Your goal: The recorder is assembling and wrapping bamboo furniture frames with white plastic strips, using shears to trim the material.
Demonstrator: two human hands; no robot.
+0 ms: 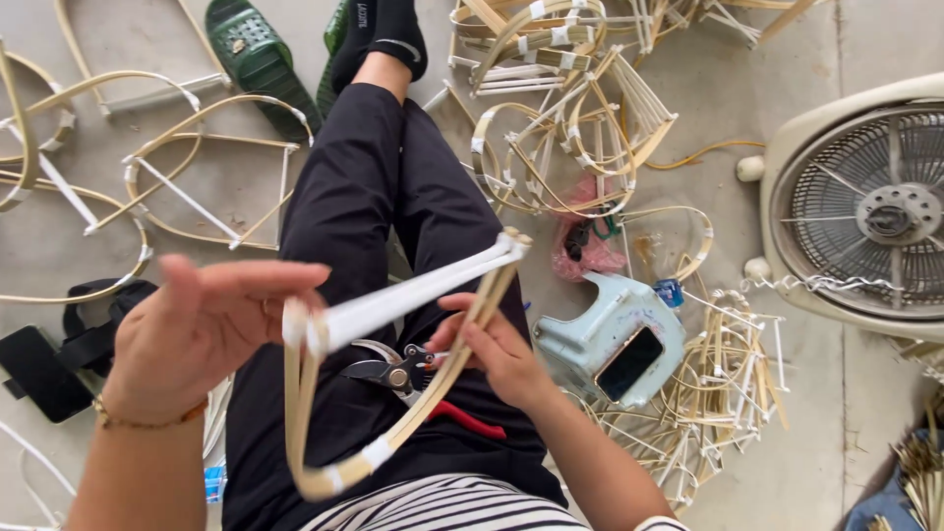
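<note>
Left of the bamboo frame [393,383], the left hand [202,329] pinches its taped white end, fingers closed on it. Over the lap, the frame loops down towards the striped shirt. Just right, the right hand [497,349] grips its thin strip above the pruning shears [413,379]; a slip could snap that strip or nick a finger. Further right, a pink bag [587,241] holds something dark, unclear what.

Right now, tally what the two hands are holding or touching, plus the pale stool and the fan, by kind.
Bent bamboo frame, held by left hand and right hand: 1
Red-handled pruning shears on the lap: 1
Pale green stool: 1
Floor fan: 1
Total: 4
</note>
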